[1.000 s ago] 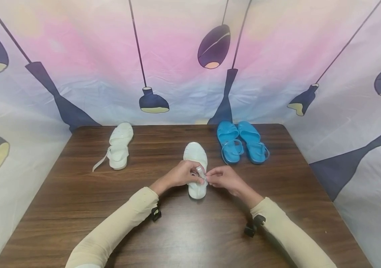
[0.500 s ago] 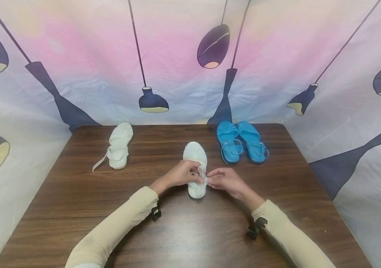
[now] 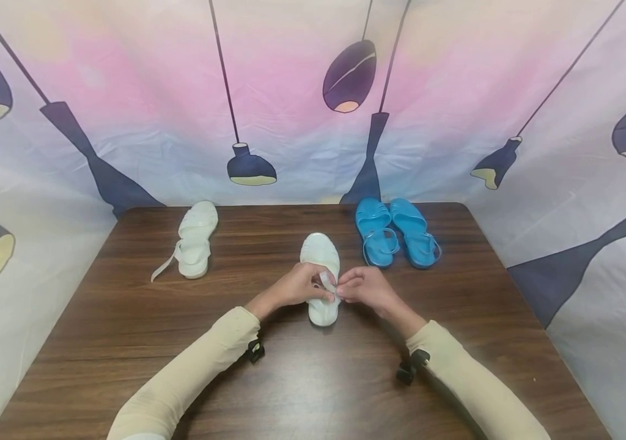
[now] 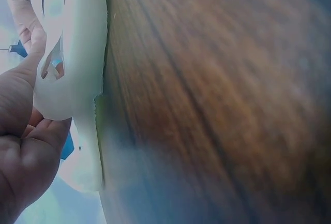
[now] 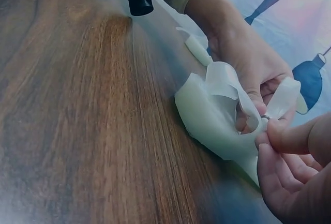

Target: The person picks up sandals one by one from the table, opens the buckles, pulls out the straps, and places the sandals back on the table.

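Going left to right: ahead of the left hand [image 3: 299, 286] and well out to its left, I have one white sandal [image 3: 198, 219], sole down on the brown counter [image 3: 313, 385], loose strap [image 3: 164, 266] trailing off its left side. Left sleeve [image 3: 197, 360] is cream, with a black camera [image 3: 256, 350] at the wrist.

Left hand is clamped, thumb and fingers, on the ankle strap [image 3: 326, 281] of a second white sandal [image 3: 320, 249]. That sandal sits between the two hands, sole on the counter, toe ahead of them, heel nearer the person. Strap end sticks up free between the hands. In the right wrist view I see a small metal bit [image 5: 265, 116] at the pinch; fingers cover the rest.

Right hand [image 3: 368, 287] has thumb and forefinger together, pinching the strap by that bit. Ahead of it and slightly right: two blue sandals [image 3: 373, 214], side by side, straps looped.
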A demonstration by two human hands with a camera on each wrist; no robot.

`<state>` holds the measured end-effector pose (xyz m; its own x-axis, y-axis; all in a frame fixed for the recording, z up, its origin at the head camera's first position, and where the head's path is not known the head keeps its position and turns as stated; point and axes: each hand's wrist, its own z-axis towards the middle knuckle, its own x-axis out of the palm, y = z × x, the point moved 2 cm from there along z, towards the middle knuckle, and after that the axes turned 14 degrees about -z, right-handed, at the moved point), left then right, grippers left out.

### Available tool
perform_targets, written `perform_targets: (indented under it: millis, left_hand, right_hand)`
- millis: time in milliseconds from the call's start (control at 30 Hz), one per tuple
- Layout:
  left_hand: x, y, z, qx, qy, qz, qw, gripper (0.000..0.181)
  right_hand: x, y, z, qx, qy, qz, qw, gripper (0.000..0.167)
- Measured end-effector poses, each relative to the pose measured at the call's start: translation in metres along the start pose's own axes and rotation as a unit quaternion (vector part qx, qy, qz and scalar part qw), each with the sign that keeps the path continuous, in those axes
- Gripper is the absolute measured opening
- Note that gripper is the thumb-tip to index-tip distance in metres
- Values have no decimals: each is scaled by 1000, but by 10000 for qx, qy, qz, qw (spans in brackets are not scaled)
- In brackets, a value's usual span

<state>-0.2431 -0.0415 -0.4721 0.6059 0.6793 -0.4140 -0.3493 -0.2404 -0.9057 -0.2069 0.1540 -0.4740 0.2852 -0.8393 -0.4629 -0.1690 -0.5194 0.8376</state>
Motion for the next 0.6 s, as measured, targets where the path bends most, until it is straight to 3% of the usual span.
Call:
perform_targets:
  millis: [367,600]
  left_hand:
    - [-1,1,0,-7,-3,-116,9999,19]
    - [-1,0,0,-138,29,-224,9996,18]
  right_hand:
    - [-4,1,-3,-477,-364,-788,9951,18]
    - [-9,5,-11,-585,-301,-778,9948,27]
